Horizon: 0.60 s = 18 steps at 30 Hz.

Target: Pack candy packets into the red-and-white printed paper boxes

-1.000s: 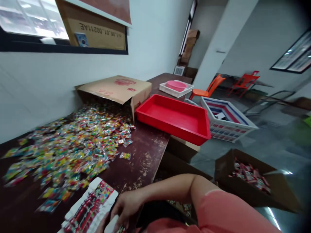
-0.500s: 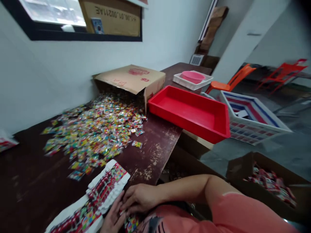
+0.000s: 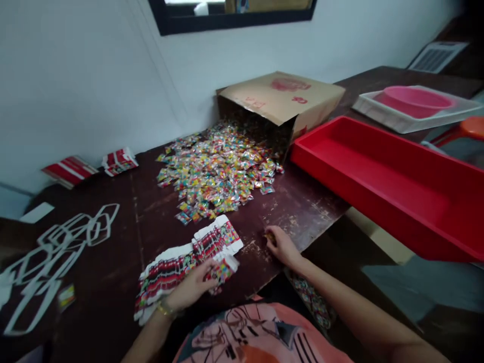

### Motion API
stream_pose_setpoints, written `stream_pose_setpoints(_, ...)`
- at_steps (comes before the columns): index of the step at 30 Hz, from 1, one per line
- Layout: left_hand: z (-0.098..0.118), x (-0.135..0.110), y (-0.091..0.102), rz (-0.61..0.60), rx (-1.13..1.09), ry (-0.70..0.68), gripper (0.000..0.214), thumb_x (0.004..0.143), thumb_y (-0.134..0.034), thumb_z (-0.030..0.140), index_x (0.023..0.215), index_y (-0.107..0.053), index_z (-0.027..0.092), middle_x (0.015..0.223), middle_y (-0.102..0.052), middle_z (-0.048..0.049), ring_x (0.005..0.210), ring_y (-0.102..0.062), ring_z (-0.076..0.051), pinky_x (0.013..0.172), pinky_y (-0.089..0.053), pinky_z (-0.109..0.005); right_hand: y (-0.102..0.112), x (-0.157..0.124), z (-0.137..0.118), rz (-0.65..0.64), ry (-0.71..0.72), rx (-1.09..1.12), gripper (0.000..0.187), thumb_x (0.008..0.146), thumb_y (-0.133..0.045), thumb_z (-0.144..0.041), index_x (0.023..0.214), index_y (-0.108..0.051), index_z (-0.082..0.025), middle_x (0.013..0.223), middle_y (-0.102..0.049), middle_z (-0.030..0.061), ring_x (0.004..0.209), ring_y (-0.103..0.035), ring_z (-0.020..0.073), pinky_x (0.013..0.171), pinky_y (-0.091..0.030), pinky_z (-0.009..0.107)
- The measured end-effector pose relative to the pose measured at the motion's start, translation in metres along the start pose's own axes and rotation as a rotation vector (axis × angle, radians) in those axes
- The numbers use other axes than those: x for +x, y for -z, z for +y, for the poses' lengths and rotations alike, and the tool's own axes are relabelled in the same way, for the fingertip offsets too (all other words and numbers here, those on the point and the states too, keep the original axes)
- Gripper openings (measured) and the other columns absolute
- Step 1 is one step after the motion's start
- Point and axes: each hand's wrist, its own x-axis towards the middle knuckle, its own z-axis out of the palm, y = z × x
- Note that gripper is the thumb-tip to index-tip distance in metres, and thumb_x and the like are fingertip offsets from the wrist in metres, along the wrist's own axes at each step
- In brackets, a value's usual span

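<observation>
The left hand [image 3: 191, 288] had its grip pinched on a flat carton [image 3: 224, 267] at the fingertips. The carton lay on a fan of cartons [image 3: 170, 269] whose long axis slanted from near-left to just beyond that grip. The right hand [image 3: 282, 247] lay close to the right, fingers curled over a small packet [image 3: 269, 235]; pinched or only touched, I could not tell. The packet heap [image 3: 219, 169] lay beyond both grips. Bare bench [image 3: 124, 237] opened leftward; its edge ran beside the right wrist, with a red tray [image 3: 385, 181] farther right.
</observation>
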Motion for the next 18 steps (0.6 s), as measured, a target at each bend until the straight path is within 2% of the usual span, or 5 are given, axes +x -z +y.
stream_pose_setpoints(2, -0.010, 0.014, -0.015, 0.053, -0.204, 0.010, 0.053, 0.077, -0.060, 0.032, 0.127, -0.045, 0.021, 0.108, -0.060, -0.0079, 0.081, -0.061, -0.018, 0.061, -0.050, -0.028, -0.007, -0.018, -0.020, -0.077, -0.153, 0.285, 0.016, 0.087, -0.054, -0.030, 0.098, -0.053, -0.018, 0.081, -0.059, 0.0017, 0.066, -0.053, 0.0137, 0.062, -0.046, 0.026)
stream_pose_setpoints(5, -0.018, 0.034, -0.040, 0.036, -0.298, -0.059, 0.062, 0.072, -0.069, 0.028, 0.129, -0.048, 0.020, 0.120, -0.056, -0.0122, 0.082, -0.062, -0.018, 0.057, -0.052, -0.025, -0.010, -0.016, -0.053, -0.278, -0.193, 0.565, 0.024, 0.084, -0.059, -0.041, 0.091, -0.052, -0.019, 0.076, -0.057, -0.0019, 0.060, -0.050, 0.0097, 0.054, -0.040, 0.020)
stream_pose_setpoints(9, -0.018, 0.039, -0.058, -0.036, -0.293, -0.117, 0.060, 0.067, -0.072, 0.020, 0.125, -0.055, 0.017, 0.115, -0.059, -0.0115, 0.093, -0.059, -0.023, 0.062, -0.054, -0.027, -0.006, 0.009, -0.070, -0.157, -0.079, 0.427, 0.025, 0.078, -0.068, -0.035, 0.089, -0.054, -0.018, 0.079, -0.057, -0.0028, 0.070, -0.052, 0.0102, 0.063, -0.040, 0.021)
stream_pose_setpoints(14, -0.018, 0.030, -0.059, -0.060, -0.346, -0.094, 0.059, 0.070, -0.069, 0.018, 0.125, -0.050, 0.018, 0.108, -0.058, -0.0096, 0.087, -0.062, -0.021, 0.058, -0.055, -0.025, -0.007, 0.014, -0.074, -0.290, 0.082, 0.241, 0.020, 0.082, -0.065, -0.037, 0.083, -0.058, -0.018, 0.073, -0.057, -0.0020, 0.066, -0.050, 0.0111, 0.061, -0.038, 0.022)
stream_pose_setpoints(18, -0.018, 0.028, -0.058, 0.013, -0.407, -0.103, 0.066, 0.070, -0.068, 0.018, 0.131, -0.042, 0.018, 0.100, -0.058, -0.0070, 0.080, -0.062, -0.018, 0.057, -0.056, -0.027, -0.017, 0.002, -0.081, -0.092, 0.063, 0.268, 0.020, 0.091, -0.053, -0.035, 0.102, -0.059, -0.019, 0.092, -0.063, 0.0052, 0.082, -0.056, 0.0161, 0.074, -0.045, 0.028)
